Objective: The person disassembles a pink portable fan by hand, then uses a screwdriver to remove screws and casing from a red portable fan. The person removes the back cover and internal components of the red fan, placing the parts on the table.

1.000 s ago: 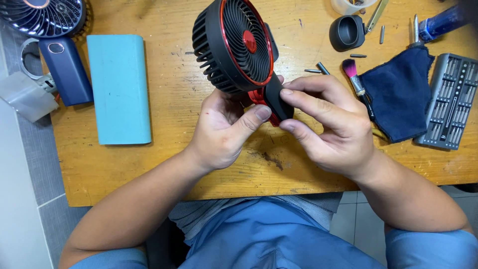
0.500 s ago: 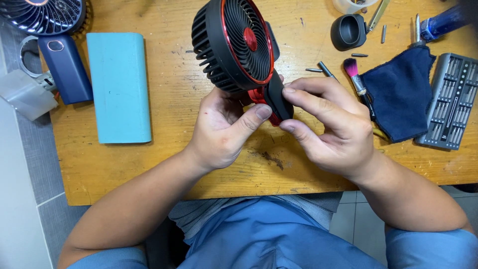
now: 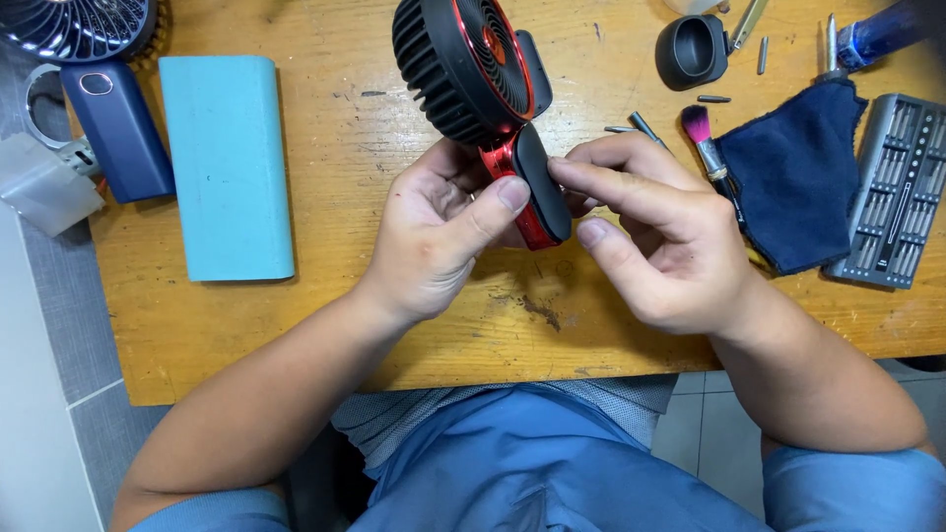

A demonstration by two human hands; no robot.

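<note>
Holding the little black-and-red handheld fan (image 3: 473,74) up over the wooden tabletop (image 3: 325,305), both hands are pinched shut on its handle (image 3: 537,187): the left hand (image 3: 443,232) cups the red underside with its thumb on the black cover, and the right hand (image 3: 655,236) grips that cover between thumb and forefinger. Looks like the handle cover is being seated or worked loose, can't tell which, so the next bit probably needs even thumb pressure. Bit case (image 3: 892,187), dark cloth (image 3: 793,172) and brush (image 3: 702,133) sit off to the right.
</note>
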